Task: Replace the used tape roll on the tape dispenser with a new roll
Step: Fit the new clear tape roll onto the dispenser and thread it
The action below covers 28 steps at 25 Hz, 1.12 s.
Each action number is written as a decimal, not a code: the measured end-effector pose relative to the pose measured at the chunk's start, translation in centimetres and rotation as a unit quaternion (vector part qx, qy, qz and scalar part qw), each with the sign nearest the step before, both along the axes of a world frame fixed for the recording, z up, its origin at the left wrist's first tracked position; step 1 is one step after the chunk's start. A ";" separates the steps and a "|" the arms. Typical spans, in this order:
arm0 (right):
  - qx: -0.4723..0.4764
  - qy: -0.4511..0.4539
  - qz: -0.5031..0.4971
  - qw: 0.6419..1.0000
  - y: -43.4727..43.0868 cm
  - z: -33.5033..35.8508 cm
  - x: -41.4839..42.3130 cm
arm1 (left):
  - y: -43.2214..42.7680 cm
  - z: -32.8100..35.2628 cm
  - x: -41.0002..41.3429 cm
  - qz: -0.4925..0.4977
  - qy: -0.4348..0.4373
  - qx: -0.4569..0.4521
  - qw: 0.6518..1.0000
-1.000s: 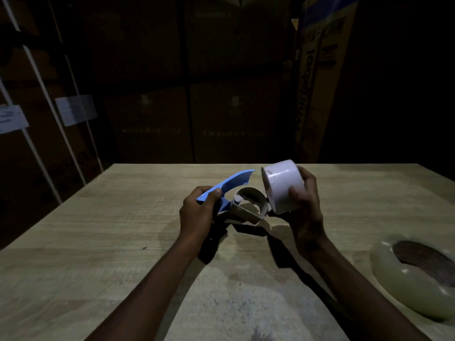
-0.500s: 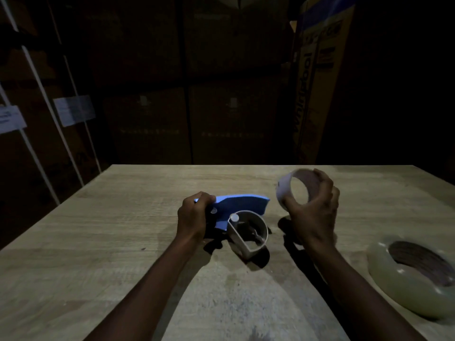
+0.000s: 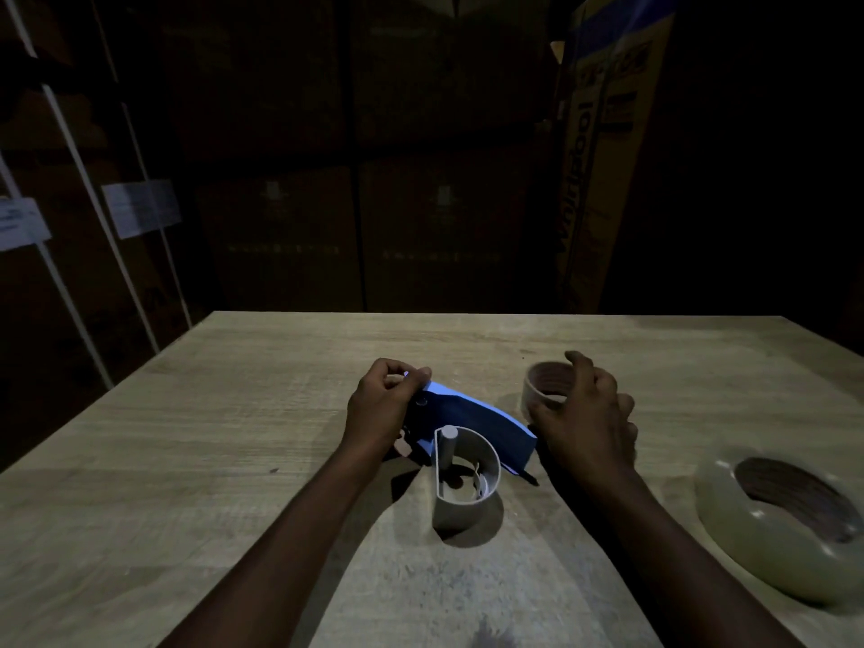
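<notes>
Blue plastic dispenser (image 3: 472, 425), cardboard core ring (image 3: 542, 390), grainy wood table (image 3: 234, 460)

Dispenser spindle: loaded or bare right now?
Bare. The grey spindle stands alone inside the dispenser; the used core is off, at the right hand.

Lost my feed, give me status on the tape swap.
Left hand gripping dispenser. Right hand over used core on table. New roll untouched. Spindle bare, path clear.
</notes>
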State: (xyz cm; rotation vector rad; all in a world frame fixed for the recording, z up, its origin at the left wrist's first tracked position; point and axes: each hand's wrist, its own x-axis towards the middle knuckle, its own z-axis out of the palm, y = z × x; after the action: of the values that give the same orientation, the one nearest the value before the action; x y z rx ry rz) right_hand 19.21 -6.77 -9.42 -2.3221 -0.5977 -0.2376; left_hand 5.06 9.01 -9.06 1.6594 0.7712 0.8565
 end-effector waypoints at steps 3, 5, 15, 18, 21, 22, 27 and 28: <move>-0.005 0.003 0.008 1.000 0.1 0.1 -0.2 | -0.4 -0.1 0.1 0.004 0.029 0.032 0.999; -0.001 -0.010 0.008 1.000 0.2 0.5 -0.4 | -0.6 -0.3 0.3 0.007 0.053 0.065 0.996; 0.022 -0.083 0.046 0.995 -0.3 1.5 -1.2 | -2.5 -0.1 -0.3 -0.001 0.092 0.207 0.974; 0.028 -0.089 0.063 0.994 -1.3 2.2 -2.1 | -4.4 1.0 -1.1 0.013 0.099 0.277 0.956; 0.032 -0.125 0.077 0.989 -3.1 3.8 -3.2 | -7.7 2.6 -1.4 0.019 0.056 0.360 0.931; 0.034 -0.143 0.082 0.986 -3.9 4.5 -3.4 | -9.0 3.0 -1.2 0.012 0.038 0.395 0.918; 0.016 -0.102 0.067 0.992 -11.1 8.4 -1.1 | -16.2 3.6 2.2 -0.145 -0.044 0.409 0.900; -0.011 -0.080 0.058 0.995 -13.0 8.9 -0.3 | -17.2 3.3 3.2 -0.188 -0.040 0.382 0.904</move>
State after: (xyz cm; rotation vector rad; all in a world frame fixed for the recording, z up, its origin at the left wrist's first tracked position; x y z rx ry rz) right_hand 18.95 -19.74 -0.51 -2.2951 -0.8154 -0.3672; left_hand 8.25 -8.23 -5.72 2.3365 0.0080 1.0008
